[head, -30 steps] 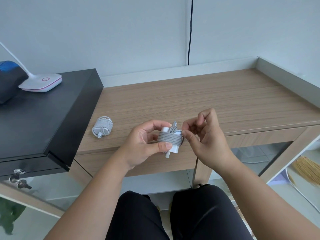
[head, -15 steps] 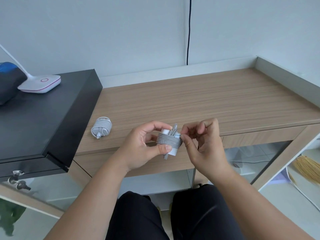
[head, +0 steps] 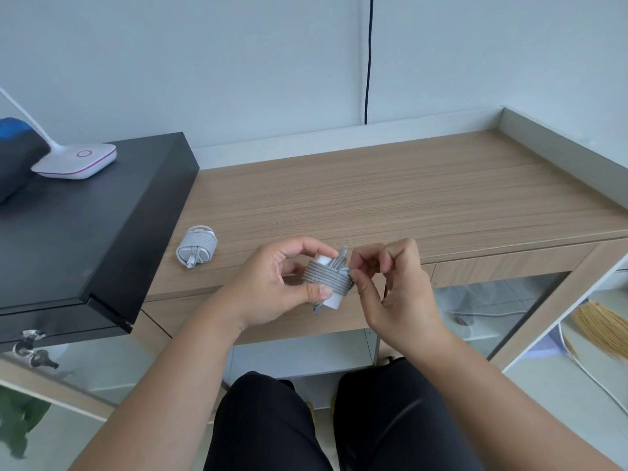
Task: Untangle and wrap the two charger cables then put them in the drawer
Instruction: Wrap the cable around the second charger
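Note:
A white charger with grey cable wound tightly round it [head: 327, 280] is held in front of the desk's front edge. My left hand [head: 272, 287] grips it between thumb and fingers. My right hand [head: 390, 287] pinches the cable's end at the right side of the coil with its fingertips. A second white charger [head: 196, 249], wrapped in its own cable, lies on the wooden desk [head: 390, 198] at the left, apart from both hands. The drawer front [head: 503, 266] under the desk top looks closed.
A black cabinet [head: 85, 232] stands at the left with a white lamp base [head: 76, 161] and a dark blue object [head: 17, 154] on it; keys [head: 32, 348] hang in its lock. A black wire [head: 368, 59] runs down the wall. A broom [head: 598, 328] lies at the right.
Both hands have dropped slightly toward me with the wrapped charger. The right fingertips have shifted from above the coil to the cable end at its right side.

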### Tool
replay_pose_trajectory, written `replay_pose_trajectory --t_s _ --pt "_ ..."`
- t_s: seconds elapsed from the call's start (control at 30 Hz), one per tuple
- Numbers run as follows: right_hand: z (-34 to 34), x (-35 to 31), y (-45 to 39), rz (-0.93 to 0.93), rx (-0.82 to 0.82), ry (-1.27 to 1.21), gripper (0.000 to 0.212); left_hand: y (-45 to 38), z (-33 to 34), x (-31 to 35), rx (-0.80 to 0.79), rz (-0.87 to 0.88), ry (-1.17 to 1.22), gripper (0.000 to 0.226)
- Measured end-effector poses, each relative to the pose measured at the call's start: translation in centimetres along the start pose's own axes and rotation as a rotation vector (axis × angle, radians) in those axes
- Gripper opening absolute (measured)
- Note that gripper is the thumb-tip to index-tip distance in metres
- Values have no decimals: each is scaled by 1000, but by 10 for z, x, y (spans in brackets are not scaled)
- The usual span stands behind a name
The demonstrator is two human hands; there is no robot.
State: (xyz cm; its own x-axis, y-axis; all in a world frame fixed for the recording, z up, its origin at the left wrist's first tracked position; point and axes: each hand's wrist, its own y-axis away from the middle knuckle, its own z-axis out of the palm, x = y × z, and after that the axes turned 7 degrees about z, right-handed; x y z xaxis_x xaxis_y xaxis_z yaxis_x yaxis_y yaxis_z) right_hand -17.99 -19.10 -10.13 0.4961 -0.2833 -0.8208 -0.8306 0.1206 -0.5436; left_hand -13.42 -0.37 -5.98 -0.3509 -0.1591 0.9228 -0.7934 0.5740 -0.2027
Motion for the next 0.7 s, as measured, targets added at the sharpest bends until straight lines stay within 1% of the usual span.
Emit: replay_pose_trajectory --t_s 0.13,0.33,0.5,0.7 --pt "-7 -2 -8 18 -36 -138 56 4 4 -3 35 30 97 39" --pt "-10 -2 -9 6 -75 -149 54 4 -2 -1 1 25 104 41" --pt "-6 -2 -6 16 -77 -186 47 3 -1 -3 8 31 125 42" --pt "1 -1 -3 20 -46 -188 50 3 -2 -5 8 4 200 41"
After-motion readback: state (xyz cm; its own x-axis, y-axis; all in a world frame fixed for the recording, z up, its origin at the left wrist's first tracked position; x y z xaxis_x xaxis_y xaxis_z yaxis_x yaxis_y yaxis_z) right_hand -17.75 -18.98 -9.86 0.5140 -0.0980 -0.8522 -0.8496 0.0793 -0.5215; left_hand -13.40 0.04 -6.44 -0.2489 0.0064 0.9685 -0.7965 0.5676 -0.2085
